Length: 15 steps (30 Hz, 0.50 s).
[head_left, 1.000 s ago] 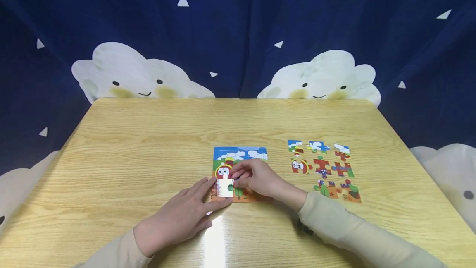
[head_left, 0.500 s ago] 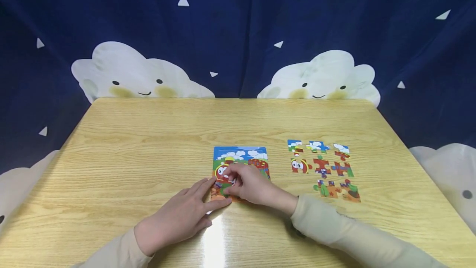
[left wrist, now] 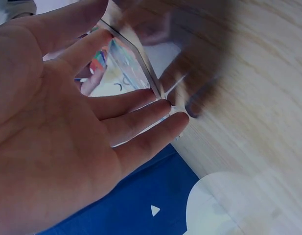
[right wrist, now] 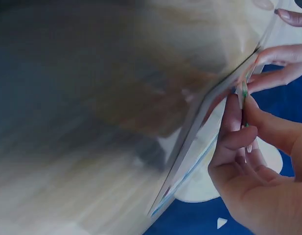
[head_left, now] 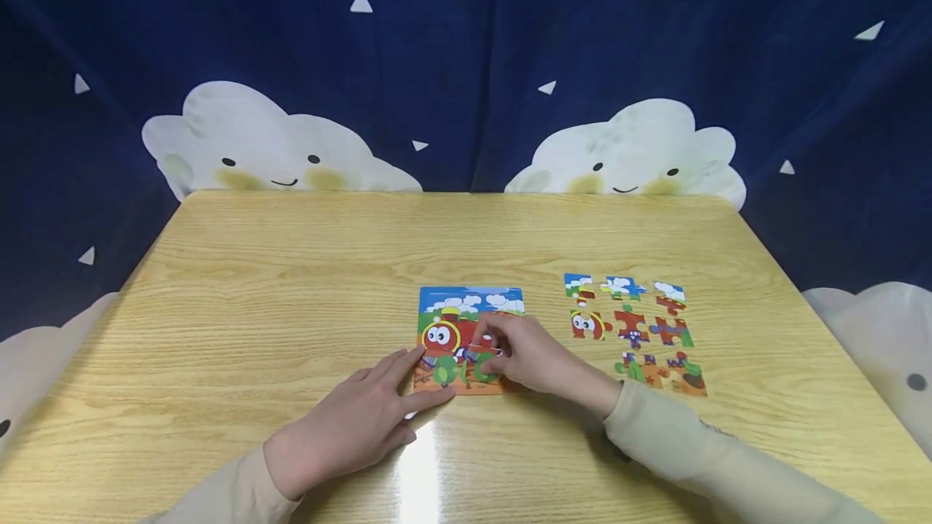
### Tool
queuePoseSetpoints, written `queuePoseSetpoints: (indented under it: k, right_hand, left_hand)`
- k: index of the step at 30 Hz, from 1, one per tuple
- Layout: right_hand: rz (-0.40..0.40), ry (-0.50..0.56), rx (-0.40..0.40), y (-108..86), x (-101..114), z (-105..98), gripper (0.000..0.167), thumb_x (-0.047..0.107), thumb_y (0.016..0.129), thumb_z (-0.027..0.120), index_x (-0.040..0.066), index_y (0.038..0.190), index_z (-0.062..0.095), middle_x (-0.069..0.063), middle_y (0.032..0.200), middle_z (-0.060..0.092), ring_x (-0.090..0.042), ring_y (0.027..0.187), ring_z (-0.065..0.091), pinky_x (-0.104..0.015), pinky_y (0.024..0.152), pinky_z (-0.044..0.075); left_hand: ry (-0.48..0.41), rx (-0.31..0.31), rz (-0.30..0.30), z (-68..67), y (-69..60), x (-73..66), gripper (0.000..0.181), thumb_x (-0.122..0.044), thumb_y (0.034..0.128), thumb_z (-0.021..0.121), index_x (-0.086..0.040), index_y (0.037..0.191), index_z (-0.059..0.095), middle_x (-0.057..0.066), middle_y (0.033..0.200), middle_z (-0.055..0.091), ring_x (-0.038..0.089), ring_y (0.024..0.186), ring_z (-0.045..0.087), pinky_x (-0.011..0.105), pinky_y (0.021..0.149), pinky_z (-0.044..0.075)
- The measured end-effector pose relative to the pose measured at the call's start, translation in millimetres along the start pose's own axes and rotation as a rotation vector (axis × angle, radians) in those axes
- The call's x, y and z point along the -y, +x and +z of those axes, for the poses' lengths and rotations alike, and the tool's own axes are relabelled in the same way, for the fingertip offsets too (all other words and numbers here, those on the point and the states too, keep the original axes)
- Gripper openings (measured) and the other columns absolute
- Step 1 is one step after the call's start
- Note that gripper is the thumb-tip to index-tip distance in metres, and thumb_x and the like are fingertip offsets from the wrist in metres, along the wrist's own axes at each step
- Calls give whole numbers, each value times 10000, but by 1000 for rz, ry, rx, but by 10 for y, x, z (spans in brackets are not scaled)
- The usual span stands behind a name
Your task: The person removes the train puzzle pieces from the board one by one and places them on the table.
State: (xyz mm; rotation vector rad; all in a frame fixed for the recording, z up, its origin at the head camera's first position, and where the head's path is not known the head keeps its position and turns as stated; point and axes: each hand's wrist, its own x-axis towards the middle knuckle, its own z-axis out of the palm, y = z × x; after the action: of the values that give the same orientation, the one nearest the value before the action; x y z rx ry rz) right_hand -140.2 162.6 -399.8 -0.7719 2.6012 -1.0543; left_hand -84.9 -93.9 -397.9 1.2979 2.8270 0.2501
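My left hand [head_left: 364, 419] lies with extended fingers against the left and lower-left edges of a train picture puzzle board [head_left: 466, 296]. Over the lower middle of that board, my right hand [head_left: 535, 354] pinches a puzzle piece [head_left: 480, 364] between thumb and fingers. Seen edge-on in the right wrist view, the puzzle piece [right wrist: 244, 95] is thin and tilted up off the board. The left wrist view has the left fingertips [left wrist: 179, 120] touching the board's edge. Part of the train picture is hidden behind the right hand.
To the right of the board, several loose puzzle pieces [head_left: 631, 325] lie in rough rows on the wooden table [head_left: 291, 265]. A dark blue curtain with white clouds [head_left: 626, 144] hangs behind the table's far edge. Light glares off the table near its front.
The right hand and its puzzle piece have moved from the board's lower left toward its lower middle. White glare on the piece has gone. The left hand has stayed in place.
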Motion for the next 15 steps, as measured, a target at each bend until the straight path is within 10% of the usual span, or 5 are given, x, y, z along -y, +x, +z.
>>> queuePoseSetpoints:
  k: [15]
  right_hand:
    - [62, -78, -2, -394, -325, -437, 239, -13, 800, 773, 128, 968, 678, 33, 700, 490, -93, 591, 404, -230, 539, 355]
  left_hand:
    - [-4, 1, 1, -14, 4, -9, 602, -294, 864, 743, -321, 1426, 531, 286, 1429, 415, 411, 1254, 490, 526, 851, 520]
